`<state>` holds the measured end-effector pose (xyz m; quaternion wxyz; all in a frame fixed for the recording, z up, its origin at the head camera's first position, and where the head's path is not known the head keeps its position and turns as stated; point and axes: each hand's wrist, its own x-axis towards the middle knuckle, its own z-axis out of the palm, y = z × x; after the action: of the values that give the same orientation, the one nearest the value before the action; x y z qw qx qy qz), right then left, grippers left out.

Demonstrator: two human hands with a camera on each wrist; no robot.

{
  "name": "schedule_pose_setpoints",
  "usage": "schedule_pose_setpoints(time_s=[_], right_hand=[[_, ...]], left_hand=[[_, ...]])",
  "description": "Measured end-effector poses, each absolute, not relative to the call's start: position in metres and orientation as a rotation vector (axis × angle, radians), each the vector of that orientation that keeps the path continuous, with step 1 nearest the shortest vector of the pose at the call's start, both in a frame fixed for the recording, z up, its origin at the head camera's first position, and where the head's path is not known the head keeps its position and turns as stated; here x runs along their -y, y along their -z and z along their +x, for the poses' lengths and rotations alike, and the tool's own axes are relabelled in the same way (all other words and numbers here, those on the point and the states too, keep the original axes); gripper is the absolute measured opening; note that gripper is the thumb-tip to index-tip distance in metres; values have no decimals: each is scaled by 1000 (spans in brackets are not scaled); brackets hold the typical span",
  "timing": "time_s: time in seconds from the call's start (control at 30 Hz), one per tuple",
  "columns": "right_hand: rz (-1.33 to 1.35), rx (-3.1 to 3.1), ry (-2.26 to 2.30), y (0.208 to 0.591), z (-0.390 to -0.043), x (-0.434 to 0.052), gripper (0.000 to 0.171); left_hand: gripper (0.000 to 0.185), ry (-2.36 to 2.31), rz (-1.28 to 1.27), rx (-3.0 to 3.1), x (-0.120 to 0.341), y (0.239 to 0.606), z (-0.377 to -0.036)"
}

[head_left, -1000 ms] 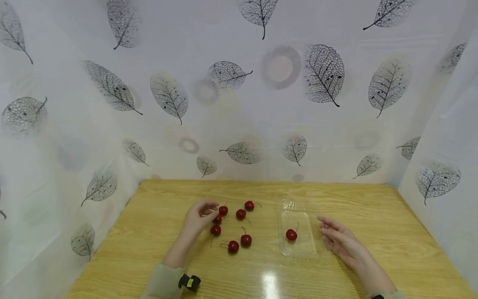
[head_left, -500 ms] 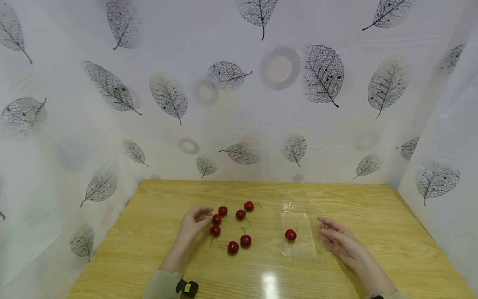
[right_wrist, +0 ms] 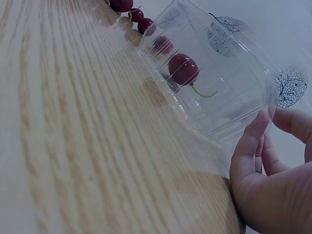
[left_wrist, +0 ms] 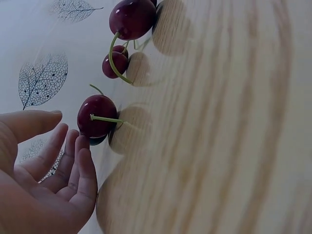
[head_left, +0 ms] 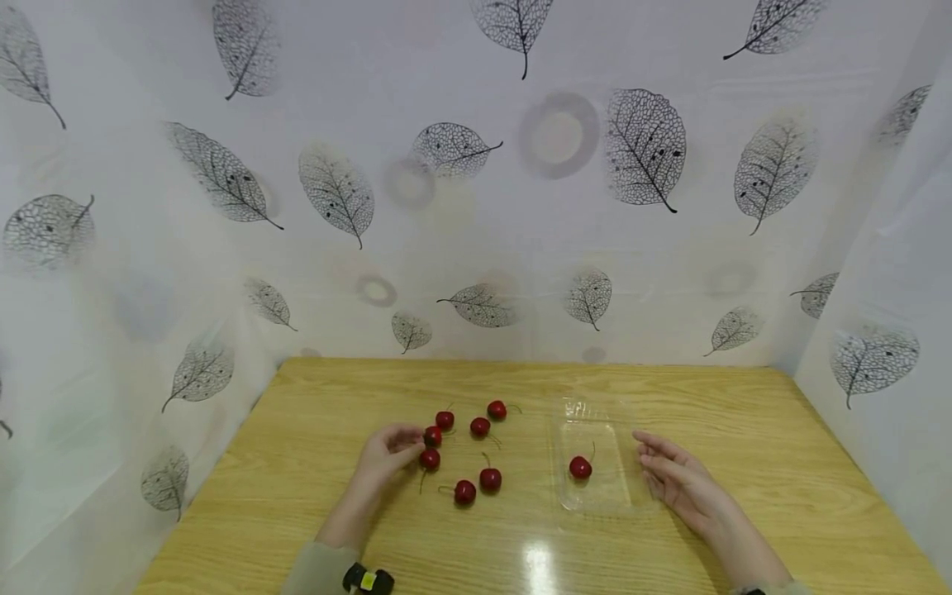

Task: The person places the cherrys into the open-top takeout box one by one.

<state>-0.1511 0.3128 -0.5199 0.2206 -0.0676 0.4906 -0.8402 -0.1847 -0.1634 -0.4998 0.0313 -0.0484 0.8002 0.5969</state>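
Several red cherries with green stems lie loose on the wooden table (head_left: 312,463). My left hand (head_left: 407,442) is open beside two of them, one cherry (head_left: 432,435) just past its fingertips and another cherry (head_left: 429,459) below it. In the left wrist view the fingers (left_wrist: 80,156) reach up to a cherry (left_wrist: 97,117) without curling round it. A clear plastic tray (head_left: 595,496) holds a single cherry (head_left: 580,468). My right hand (head_left: 654,463) lies open at the tray's right side, and its fingertips (right_wrist: 256,131) touch the tray wall (right_wrist: 229,97).
Other cherries lie at the back (head_left: 497,409), in the middle (head_left: 479,426) and nearer me (head_left: 464,492). White leaf-print sheets (head_left: 476,207) wall the table at the back and on both sides. Bare wood stretches along the front edge.
My left hand has drawn back toward me from the rear cherry to the two cherries nearer me. The right hand, the tray and its cherry have not moved.
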Motion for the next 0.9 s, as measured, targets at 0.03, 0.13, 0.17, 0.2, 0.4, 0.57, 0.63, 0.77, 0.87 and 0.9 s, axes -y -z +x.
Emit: schedule_pose_setpoints(time_s=[0.03, 0.13, 0.17, 0.2, 0.4, 0.57, 0.63, 0.77, 0.87, 0.9], right_hand=[[-191, -1355, 2323, 520, -151, -313, 47], [-199, -1355, 2324, 520, -151, -313, 47], [-197, -1355, 2324, 520, -151, -313, 46], [-195, -1356, 2323, 520, -151, -313, 46], [-180, -1358, 2320, 519, -151, -313, 46], [-197, -1362, 2312, 519, -151, -314, 47], [-191, -1367, 2310, 519, -152, -314, 46], [-187, -1372, 2305, 518, -152, -314, 46], [-183, -1383, 2298, 518, -151, -313, 46], [-176, -1389, 2296, 518, -152, -313, 46]], left_hand=[[25, -1832, -148, -2467, 164, 501, -184], [24, -1817, -140, -2472, 164, 503, -184], [24, -1813, -138, -2472, 164, 504, -183], [23, -1813, -136, -2469, 164, 504, -183], [22, -1759, -101, -2519, 162, 504, -181], [23, -1624, -115, -2586, 159, 503, -181], [24, -1594, -120, -2590, 158, 502, -181], [23, -1552, -114, -2602, 158, 501, -181], [22, -1529, -106, -2611, 158, 502, -182], [22, -1524, -102, -2614, 158, 503, -182]])
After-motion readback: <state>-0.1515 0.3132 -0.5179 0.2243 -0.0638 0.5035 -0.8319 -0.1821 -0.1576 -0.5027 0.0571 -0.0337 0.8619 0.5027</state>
